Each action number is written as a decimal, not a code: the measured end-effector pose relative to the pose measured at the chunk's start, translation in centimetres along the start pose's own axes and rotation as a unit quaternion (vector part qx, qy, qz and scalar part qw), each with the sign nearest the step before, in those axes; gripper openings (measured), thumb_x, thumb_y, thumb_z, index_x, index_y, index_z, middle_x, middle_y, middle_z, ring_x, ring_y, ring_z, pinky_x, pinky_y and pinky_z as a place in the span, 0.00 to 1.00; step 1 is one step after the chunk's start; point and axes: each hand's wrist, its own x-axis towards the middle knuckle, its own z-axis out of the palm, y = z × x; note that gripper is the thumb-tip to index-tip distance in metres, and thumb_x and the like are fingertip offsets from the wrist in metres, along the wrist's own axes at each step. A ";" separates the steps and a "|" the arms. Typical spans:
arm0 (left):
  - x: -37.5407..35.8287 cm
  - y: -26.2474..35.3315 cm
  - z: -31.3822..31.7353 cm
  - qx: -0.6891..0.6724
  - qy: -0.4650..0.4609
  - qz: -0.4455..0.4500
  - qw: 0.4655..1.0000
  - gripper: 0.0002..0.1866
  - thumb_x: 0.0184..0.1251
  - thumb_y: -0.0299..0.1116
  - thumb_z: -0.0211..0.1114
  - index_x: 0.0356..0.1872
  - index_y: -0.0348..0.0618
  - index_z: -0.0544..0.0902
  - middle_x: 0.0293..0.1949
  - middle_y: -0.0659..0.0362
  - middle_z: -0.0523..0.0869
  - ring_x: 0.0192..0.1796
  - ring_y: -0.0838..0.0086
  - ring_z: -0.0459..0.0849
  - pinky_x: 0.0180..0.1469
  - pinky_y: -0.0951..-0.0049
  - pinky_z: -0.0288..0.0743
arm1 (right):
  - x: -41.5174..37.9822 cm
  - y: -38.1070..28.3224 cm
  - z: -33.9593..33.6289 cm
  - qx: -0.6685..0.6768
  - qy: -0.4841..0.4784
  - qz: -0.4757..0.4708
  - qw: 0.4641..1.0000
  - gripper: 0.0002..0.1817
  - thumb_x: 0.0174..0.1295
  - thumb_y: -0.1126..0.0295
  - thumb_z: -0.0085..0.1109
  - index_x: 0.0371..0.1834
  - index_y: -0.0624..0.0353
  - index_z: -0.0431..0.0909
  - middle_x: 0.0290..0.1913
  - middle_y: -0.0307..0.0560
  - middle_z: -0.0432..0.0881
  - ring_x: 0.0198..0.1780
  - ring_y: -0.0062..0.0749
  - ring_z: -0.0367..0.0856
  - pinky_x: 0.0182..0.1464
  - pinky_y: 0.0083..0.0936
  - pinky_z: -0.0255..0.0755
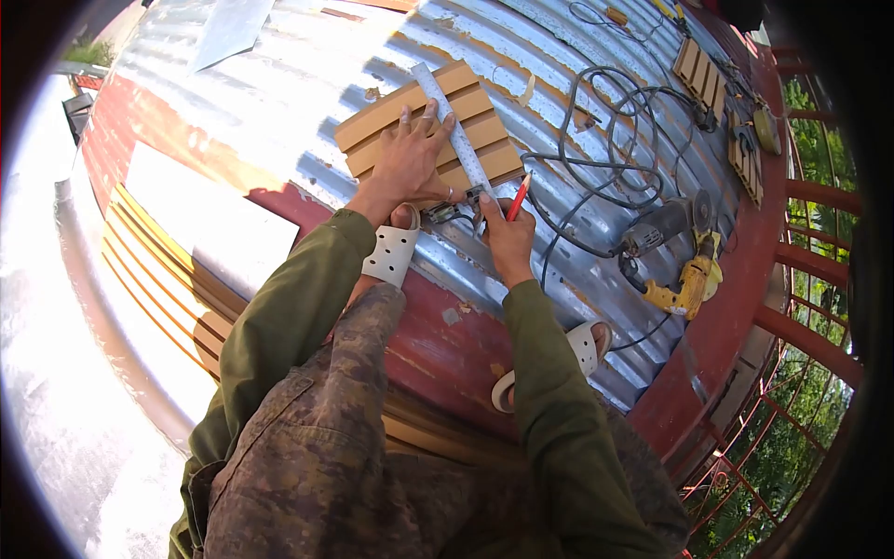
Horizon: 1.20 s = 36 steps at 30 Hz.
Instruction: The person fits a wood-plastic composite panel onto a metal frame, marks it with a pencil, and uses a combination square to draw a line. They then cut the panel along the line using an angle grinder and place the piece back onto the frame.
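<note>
A tan grooved panel [382,119] lies on the corrugated metal sheet in front of me. Across it runs the steel blade of a combination square [453,130], its dark head at the panel's near edge. My left hand [410,163] is spread flat on the panel, fingertips against the blade's left side and the thumb reaching toward the head. My right hand [510,240] is closed around a red pencil [520,197], its tip pointing up and away. The fingers of that hand are also right at the square's head.
An angle grinder [656,228] and a yellow power tool [691,279] lie at right beside a tangle of black cable [610,140]. Cut panel pieces [700,79] sit farther right. Long slatted boards [158,270] are at left. A red railing [810,197] borders the right side.
</note>
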 end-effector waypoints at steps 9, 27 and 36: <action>0.0 0.0 0.1 0.004 0.006 0.001 1.000 0.68 0.30 0.65 0.81 0.80 0.53 0.61 0.81 0.45 0.57 0.79 0.31 0.53 0.71 0.30 0.60 | -1.0 -0.9 0.0 -0.153 0.063 -0.169 0.972 0.26 0.65 0.52 0.71 0.42 0.71 0.83 0.29 0.51 0.83 0.31 0.34 0.81 0.38 0.32 0.77; -0.3 0.1 0.5 -0.048 0.023 0.002 0.999 0.65 0.31 0.57 0.83 0.79 0.49 0.63 0.80 0.44 0.57 0.77 0.35 0.58 0.73 0.33 0.59 | 0.7 -9.9 -3.3 0.135 -0.048 -0.126 0.982 0.22 0.73 0.74 0.53 0.70 0.63 0.69 0.49 0.52 0.81 0.33 0.25 0.82 0.32 0.21 0.78; -0.4 0.2 0.1 -0.049 0.021 0.004 0.999 0.65 0.31 0.56 0.83 0.78 0.47 0.64 0.80 0.44 0.57 0.78 0.36 0.57 0.72 0.31 0.59 | 0.1 -11.0 -4.2 -0.007 -0.032 -0.226 0.974 0.32 0.68 0.65 0.69 0.71 0.67 0.68 0.43 0.46 0.82 0.37 0.23 0.83 0.33 0.19 0.77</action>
